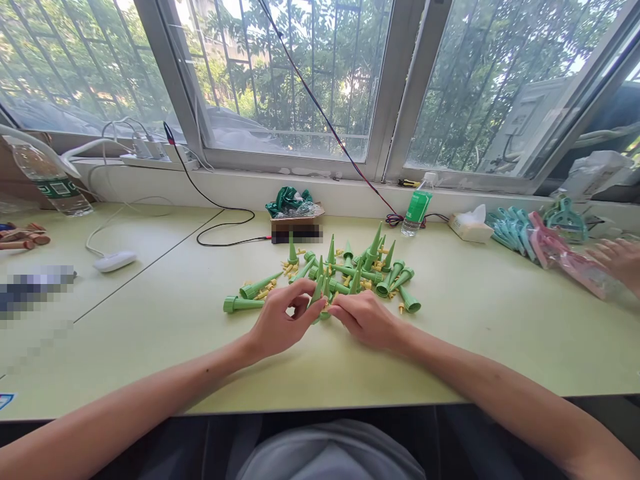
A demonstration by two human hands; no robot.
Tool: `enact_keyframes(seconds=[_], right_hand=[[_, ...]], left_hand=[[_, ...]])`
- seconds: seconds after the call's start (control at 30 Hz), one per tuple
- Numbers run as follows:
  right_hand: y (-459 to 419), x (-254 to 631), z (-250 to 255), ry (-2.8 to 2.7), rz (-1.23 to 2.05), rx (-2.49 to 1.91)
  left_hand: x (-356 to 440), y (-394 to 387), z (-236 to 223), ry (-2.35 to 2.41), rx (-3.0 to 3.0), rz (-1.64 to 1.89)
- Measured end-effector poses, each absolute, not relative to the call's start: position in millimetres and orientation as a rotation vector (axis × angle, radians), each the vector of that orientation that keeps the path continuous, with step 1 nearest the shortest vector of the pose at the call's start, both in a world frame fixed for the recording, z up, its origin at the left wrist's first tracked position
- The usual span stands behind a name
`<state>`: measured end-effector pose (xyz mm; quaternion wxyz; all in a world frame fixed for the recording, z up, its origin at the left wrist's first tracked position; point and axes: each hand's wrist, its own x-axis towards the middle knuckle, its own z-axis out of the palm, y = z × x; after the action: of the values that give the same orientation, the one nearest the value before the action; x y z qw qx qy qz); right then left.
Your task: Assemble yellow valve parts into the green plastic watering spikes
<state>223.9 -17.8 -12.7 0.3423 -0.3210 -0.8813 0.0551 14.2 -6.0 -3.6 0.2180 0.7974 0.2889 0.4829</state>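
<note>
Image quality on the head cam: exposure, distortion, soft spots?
Head view: backlit by bright windows, sky patches near white; wide-angle stretch toward the edges; soft shading under the forearms; pixelated blocks at left and over the small box's front; fingertip detail too small to judge.

The right hand [369, 320] hides its grip — partly (at least).

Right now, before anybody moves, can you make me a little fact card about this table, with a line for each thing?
Left hand: at the green cones, exact grip hidden
Right hand: beside the left, fingertips hidden
Small bits: yellow pieces among the cones
Drink: green-labelled bottle, standing right of the pile
Tissues: white box, right of that bottle
Far right: another person's hand
Behind: windows, with leaves outside
</note>
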Motion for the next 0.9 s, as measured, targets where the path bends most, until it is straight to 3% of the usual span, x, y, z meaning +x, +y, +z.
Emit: enact_keyframes(seconds=[0.2,0.9], right_hand=[[-18.9,222.3,-13.7,-2.194,0.27,-0.83],[-18.5,225.1,-14.1,-2.319,0.08,-0.77]], left_hand=[[12.6,-3.3,-7.2,0.838,2.136,1.388],[13.3,-8.6,0.4,0.602,2.396,1.408]])
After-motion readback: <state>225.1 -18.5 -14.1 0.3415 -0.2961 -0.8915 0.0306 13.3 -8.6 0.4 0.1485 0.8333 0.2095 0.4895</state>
